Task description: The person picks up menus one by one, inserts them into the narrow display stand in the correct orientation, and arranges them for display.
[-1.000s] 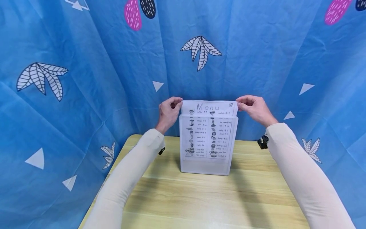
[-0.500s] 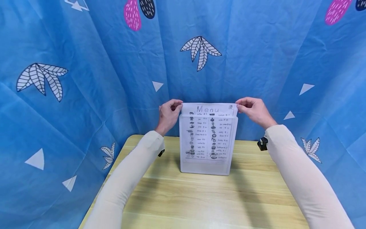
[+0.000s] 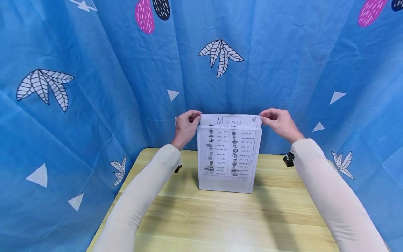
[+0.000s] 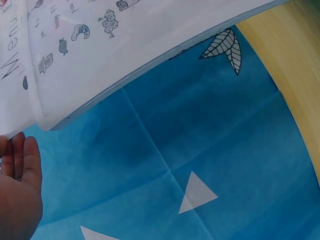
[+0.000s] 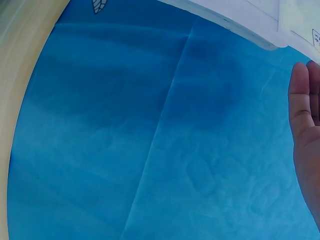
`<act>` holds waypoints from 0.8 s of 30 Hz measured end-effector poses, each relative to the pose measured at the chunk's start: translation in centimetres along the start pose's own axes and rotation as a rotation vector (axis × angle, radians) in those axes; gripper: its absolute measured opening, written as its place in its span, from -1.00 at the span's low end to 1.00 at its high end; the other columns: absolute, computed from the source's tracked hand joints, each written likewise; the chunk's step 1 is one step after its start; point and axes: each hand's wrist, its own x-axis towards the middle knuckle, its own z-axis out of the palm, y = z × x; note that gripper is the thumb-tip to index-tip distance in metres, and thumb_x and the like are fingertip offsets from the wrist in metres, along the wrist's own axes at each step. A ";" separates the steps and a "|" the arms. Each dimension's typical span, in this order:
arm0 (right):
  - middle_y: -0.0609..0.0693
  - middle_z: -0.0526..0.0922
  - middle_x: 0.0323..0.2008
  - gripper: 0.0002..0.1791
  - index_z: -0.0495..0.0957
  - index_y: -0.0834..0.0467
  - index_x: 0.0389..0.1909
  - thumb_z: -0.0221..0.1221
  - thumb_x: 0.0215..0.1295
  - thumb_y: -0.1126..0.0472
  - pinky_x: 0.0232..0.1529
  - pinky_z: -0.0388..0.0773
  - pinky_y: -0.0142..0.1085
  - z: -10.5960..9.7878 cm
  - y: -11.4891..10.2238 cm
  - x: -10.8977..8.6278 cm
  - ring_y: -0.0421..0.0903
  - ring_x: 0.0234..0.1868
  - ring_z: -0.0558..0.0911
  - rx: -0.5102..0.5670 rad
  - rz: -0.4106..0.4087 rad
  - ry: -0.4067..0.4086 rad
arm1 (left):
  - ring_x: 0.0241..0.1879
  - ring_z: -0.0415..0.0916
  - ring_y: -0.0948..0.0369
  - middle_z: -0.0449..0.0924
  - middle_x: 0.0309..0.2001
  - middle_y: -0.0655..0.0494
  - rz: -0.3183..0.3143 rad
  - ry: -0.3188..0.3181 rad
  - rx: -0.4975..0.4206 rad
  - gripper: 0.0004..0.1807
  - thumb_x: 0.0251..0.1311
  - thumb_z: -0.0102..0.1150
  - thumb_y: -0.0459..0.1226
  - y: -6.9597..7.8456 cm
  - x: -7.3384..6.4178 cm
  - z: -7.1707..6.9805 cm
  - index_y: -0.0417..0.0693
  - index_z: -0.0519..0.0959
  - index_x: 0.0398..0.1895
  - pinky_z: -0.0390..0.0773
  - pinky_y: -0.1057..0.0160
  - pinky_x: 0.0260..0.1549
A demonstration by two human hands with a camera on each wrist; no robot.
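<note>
A white paper menu point(image 3: 228, 120), headed "Menu" with small food drawings and prices, sits mostly inside an upright clear display holder point(image 3: 225, 184) with a pale rim. Its top strip sticks out above the holder's upper edge. My left hand point(image 3: 186, 128) pinches the sheet's top left corner, and my right hand point(image 3: 281, 121) pinches the top right corner. In the left wrist view, the left hand point(image 4: 20, 187) is at the paper's edge beside the holder point(image 4: 100, 95). At the right wrist view's edge, only part of the right hand point(image 5: 306, 115) shows.
The holder stands on a light wooden table point(image 3: 201, 220), toward its back edge. Behind and at both sides hangs a blue curtain point(image 3: 277, 70) with leaf and triangle prints. Dark wrist devices point(image 3: 288, 158) show at both sleeves.
Both hands have moved slightly down with the menu. The sheet has slid deeper into the holder, leaving a narrower strip above its edge. The holder has stayed in place.
</note>
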 end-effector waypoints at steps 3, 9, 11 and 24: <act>0.18 0.68 -0.13 -0.77 0.64 0.29 -0.02 0.16 0.46 0.23 -0.21 0.51 -0.51 0.1 0.0 0.0 0.06 -0.17 0.64 -0.003 -0.002 0.003 | -0.25 0.61 0.09 0.71 -0.25 -0.04 0.004 0.001 0.003 -0.83 0.35 0.25 -0.32 -0.1 0.0 0.0 -0.20 0.70 -0.09 0.14 -0.06 0.18; 0.16 0.69 -0.16 -0.79 0.65 0.27 -0.04 0.18 0.45 0.24 -0.27 0.49 -0.44 0.2 0.1 -0.1 -0.01 -0.22 0.62 -0.028 0.002 0.010 | -0.24 0.60 0.07 0.70 -0.22 -0.07 -0.018 -0.013 -0.014 -0.84 0.35 0.23 -0.35 -0.2 -0.3 0.0 -0.20 0.69 -0.08 0.29 -0.04 0.18; 0.15 0.69 -0.16 -0.78 0.65 0.26 -0.04 0.18 0.45 0.23 -0.28 0.47 -0.42 0.3 0.1 -0.2 0.03 -0.21 0.61 -0.035 0.007 0.008 | -0.24 0.60 0.07 0.70 -0.21 -0.08 -0.024 -0.019 -0.021 -0.83 0.36 0.23 -0.35 -0.3 -0.4 0.0 -0.21 0.69 -0.07 0.37 0.01 0.12; 0.20 0.66 -0.04 -0.76 0.64 0.25 0.01 0.17 0.46 0.21 -0.20 0.44 -0.21 0.6 0.2 -0.5 0.05 -0.13 0.55 -0.115 0.023 -0.010 | -0.27 0.60 0.09 0.70 -0.20 -0.09 -0.014 -0.031 -0.014 -0.83 0.35 0.23 -0.35 -0.8 -0.7 0.0 -0.24 0.69 -0.09 0.62 0.17 -0.26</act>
